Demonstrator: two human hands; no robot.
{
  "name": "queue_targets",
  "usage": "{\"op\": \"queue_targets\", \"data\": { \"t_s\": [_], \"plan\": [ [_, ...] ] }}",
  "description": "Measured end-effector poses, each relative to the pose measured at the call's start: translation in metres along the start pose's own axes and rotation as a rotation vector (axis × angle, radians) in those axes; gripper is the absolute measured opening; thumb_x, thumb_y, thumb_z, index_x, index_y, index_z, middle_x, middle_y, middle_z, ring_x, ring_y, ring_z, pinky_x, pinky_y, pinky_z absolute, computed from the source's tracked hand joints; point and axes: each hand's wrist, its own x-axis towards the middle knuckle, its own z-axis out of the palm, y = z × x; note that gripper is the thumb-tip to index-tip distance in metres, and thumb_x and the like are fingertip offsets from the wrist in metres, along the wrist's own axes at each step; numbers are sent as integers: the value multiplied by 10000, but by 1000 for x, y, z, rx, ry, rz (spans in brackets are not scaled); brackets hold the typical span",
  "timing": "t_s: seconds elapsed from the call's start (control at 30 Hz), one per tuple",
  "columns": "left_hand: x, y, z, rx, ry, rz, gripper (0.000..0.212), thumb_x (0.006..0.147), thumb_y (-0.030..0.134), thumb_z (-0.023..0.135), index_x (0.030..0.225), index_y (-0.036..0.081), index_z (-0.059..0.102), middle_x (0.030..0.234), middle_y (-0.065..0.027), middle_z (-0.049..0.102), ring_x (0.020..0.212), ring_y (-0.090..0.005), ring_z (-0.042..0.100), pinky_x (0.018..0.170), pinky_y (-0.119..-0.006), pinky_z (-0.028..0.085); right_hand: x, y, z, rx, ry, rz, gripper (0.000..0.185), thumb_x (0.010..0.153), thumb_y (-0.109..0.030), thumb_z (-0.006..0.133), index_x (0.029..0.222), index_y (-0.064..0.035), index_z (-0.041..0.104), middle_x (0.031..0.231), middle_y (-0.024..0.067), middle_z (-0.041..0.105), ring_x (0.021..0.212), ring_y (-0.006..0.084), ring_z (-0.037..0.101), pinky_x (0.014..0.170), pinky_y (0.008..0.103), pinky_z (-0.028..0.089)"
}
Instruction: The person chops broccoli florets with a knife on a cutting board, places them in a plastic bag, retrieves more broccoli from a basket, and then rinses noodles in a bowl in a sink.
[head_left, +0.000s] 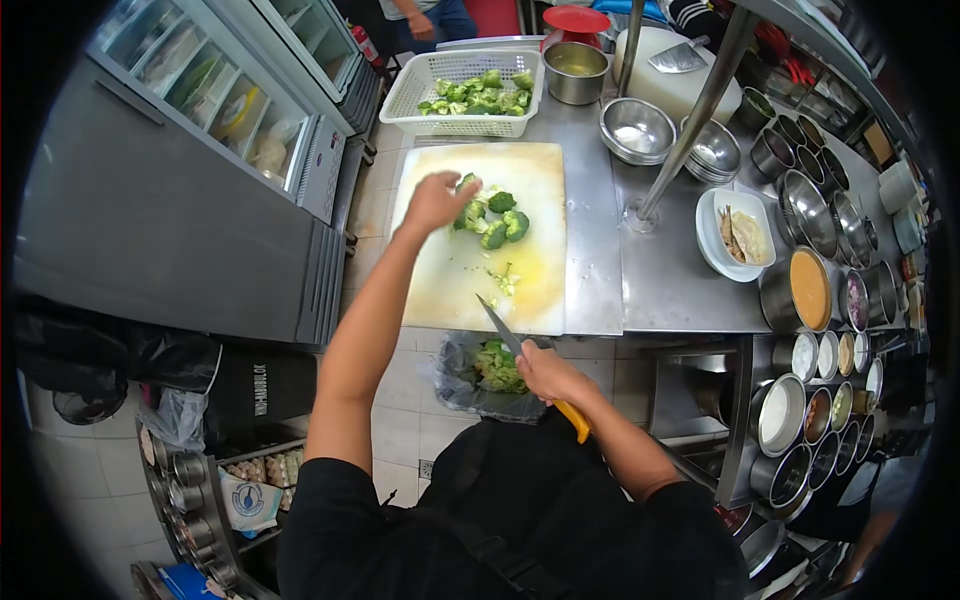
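Observation:
My right hand (551, 371) is closed around the yellow handle of a kitchen knife (499, 321). Its blade points away from me, with the tip over the near part of a white cutting board (442, 285). My left hand (439, 202) is over the board, fingers and thumb apart, beside a small group of broccoli florets (516, 225). One floret shows between the thumb and fingers; whether they touch it I cannot tell. Small green scraps (506, 280) lie nearer me on the yellow-stained surface. Below the board's front edge, a plastic-lined bin (457, 375) contains leafy green trimmings (499, 367).
Behind the board stands a white perforated basket (405, 112) of cut broccoli, with a steel pot (576, 75) beside it. Stacked steel bowls (637, 131), a metal post (694, 124) and a white dish (742, 225) with food are rightward. A glass-door refrigerator (172, 202) flanks the left.

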Motion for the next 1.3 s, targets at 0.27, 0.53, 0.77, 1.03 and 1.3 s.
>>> {"op": "queue_targets", "data": {
  "t_s": [0.27, 0.53, 0.77, 1.03, 1.3],
  "plan": [
    [-78, -18, 6, -69, 80, -52, 339, 819, 194, 805, 1042, -9, 650, 924, -125, 669, 729, -191, 639, 667, -333, 526, -1, 0, 2, 18, 23, 9, 250, 1071, -247, 398, 1051, 2, 400, 663, 131, 605, 483, 225, 579, 484, 392, 490],
    [-176, -27, -11, -382, -66, -295, 396, 828, 167, 829, 1136, -14, 658, 1007, -90, 663, 728, -101, 604, 654, -266, 527, -17, -8, 2, 34, 97, -38, 268, 1062, -217, 378, 1087, 45, 428, 652, 198, 635, 463, 287, 607, 498, 430, 509],
    [-219, -26, -2, -356, -47, -187, 611, 789, 231, 878, 1281, -41, 640, 1034, -127, 688, 793, -154, 640, 722, -304, 567, -18, -20, 19, -453, 237, -28, 190, 996, -103, 413, 1102, 51, 447, 839, 329, 678, 785, 470, 693, 751, 548, 536],
    [-206, -8, -16, -78, -57, 84, 580, 758, 208, 875, 1226, -64, 665, 828, -125, 597, 727, -240, 613, 701, -354, 532, -19, -44, 23, -606, 235, -71, 168, 901, -10, 488, 1052, 52, 450, 882, 354, 677, 871, 482, 697, 780, 539, 554],
    [-189, 5, -23, -70, -137, 52, 553, 745, 196, 894, 1179, -82, 694, 828, -132, 627, 731, -191, 639, 706, -322, 546, 9, -38, 33, -657, 227, -89, 183, 901, -10, 524, 1059, 59, 465, 963, 330, 690, 833, 429, 728, 752, 509, 577]
  ]
}}
